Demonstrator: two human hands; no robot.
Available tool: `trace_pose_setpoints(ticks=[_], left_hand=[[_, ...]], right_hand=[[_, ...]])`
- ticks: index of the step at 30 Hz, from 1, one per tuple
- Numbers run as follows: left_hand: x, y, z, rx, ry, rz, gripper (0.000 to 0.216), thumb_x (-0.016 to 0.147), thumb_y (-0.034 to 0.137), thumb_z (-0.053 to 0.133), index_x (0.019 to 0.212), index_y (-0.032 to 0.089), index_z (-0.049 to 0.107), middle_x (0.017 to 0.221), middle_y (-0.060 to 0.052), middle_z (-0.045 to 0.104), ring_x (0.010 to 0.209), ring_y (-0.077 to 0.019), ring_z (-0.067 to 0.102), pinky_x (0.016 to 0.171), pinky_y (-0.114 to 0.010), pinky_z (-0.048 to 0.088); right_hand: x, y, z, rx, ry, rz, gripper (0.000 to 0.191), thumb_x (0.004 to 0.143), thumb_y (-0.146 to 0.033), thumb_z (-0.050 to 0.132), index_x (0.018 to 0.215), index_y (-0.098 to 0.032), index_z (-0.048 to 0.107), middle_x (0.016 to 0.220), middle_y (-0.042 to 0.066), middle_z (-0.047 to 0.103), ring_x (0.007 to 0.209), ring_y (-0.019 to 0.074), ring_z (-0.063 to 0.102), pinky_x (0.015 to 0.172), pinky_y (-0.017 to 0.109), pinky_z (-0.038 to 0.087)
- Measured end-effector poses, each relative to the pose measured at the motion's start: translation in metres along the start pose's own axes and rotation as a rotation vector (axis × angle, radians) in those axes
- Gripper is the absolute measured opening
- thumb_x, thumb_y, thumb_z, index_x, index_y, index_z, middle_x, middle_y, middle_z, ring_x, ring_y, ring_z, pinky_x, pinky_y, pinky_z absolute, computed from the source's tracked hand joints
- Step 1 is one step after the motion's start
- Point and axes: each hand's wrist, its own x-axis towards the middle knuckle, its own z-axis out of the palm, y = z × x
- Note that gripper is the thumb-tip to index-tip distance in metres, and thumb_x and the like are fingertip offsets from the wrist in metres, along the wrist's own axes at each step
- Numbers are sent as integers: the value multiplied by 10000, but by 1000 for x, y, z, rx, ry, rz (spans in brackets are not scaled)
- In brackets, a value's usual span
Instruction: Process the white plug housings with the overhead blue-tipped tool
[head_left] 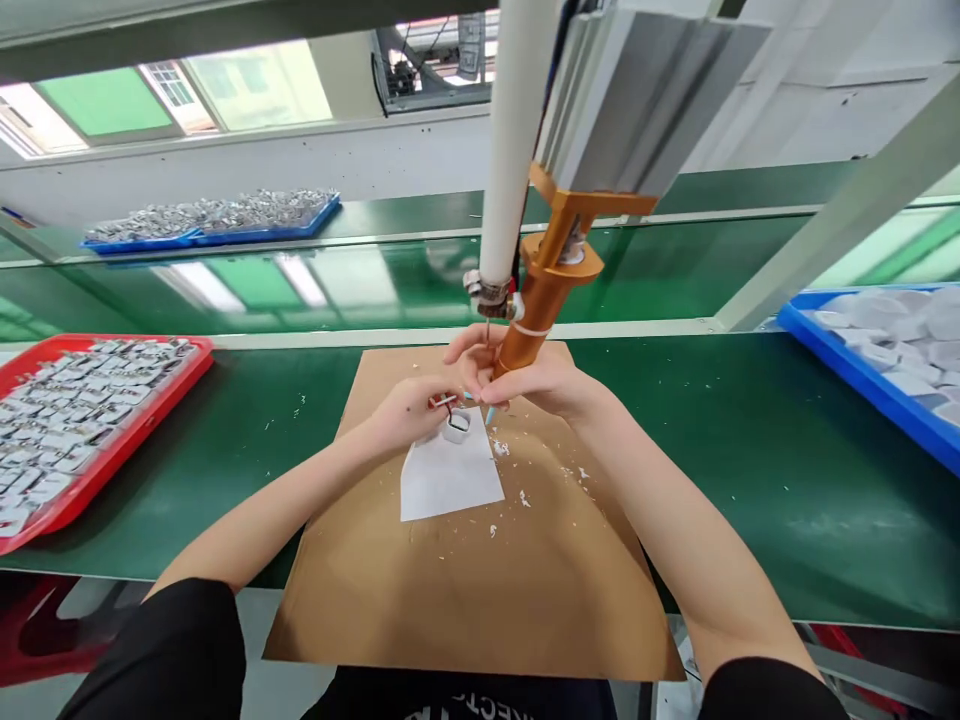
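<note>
My left hand (420,408) is closed in a pinch on a small white part with thin dark and red wires. A white ring-shaped piece (456,426) sits just below those fingers, over a white paper sheet (450,480). My right hand (551,385) is wrapped round the lower end of an orange cylindrical tool (527,330), its thumb in front and its fingers reaching round behind. A light blue tip (491,414) points down below that tool. The fingertips of both hands nearly meet, and what lies between them is partly hidden.
Brown cardboard (465,600) with white shavings covers the green bench (720,480). A red tray (199,365) of small white parts stands left, a blue tray (862,375) of white discs right. A white pipe (517,140) hangs close above my hands. Blue trays (247,236) of metal pieces sit behind.
</note>
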Motion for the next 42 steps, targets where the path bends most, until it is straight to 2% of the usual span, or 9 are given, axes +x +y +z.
trace_pose_setpoints(ticks=[3,5,8,10,14,19,24,30,42], left_hand=[[-20,-4,6,-10,-75,-6,322,775,113,458,975,222,685,902,-14,702,765,-168,629,716,-298,514],[-27,-7,8,-1,-51,46,422,726,73,442,1053,228,659,1045,-32,682,938,-195,630,846,-341,517],[-32,-14,6,73,34,228,618,640,64,468,1221,239,583,1315,-70,561,1256,-265,489,1076,-460,393],[-35,-18,6,129,64,356,619,660,126,514,1267,243,548,1394,-84,501,1328,-304,414,1111,-508,328],[-38,-20,14,203,60,472,470,773,283,556,1239,223,543,1298,-101,584,1240,-303,499,1065,-500,341],[-37,-19,26,195,81,370,297,857,353,563,1104,190,582,1047,-79,671,1003,-233,607,847,-361,452],[-35,-18,34,201,162,361,366,889,505,559,1065,187,604,892,-60,680,856,-191,627,761,-307,464],[-35,-15,41,209,381,474,359,909,535,537,1047,216,627,882,-25,719,751,-151,606,695,-280,447],[-35,-11,40,213,440,495,388,898,559,542,1043,216,653,825,-31,708,735,-156,589,703,-298,446]], right_hand=[[6,7,12,-25,276,-91,247,695,-111,642,931,-166,599,657,-54,561,472,39,448,429,171,345],[8,9,18,-61,389,-127,195,696,-139,646,880,-176,593,636,-60,540,468,46,453,421,178,343],[8,7,25,-136,492,-165,141,722,-228,672,830,-182,594,603,-55,530,492,68,489,445,202,370],[7,4,30,-186,544,-196,142,735,-281,684,786,-187,591,590,-44,537,499,89,521,450,224,390],[5,0,41,-178,512,-195,125,764,-288,663,752,-194,581,552,-44,526,413,85,476,396,237,355],[9,-1,53,-148,533,-156,175,750,-327,649,701,-203,536,495,-61,453,370,61,353,358,222,277],[12,0,60,-171,575,-169,266,743,-395,680,657,-221,498,463,-70,411,348,63,324,351,231,252],[14,-1,65,-146,572,-185,285,739,-393,719,645,-227,507,454,-73,425,332,60,305,361,244,255],[15,-2,63,-139,441,-199,202,783,-321,696,698,-232,536,461,-72,418,333,50,290,350,240,254]])
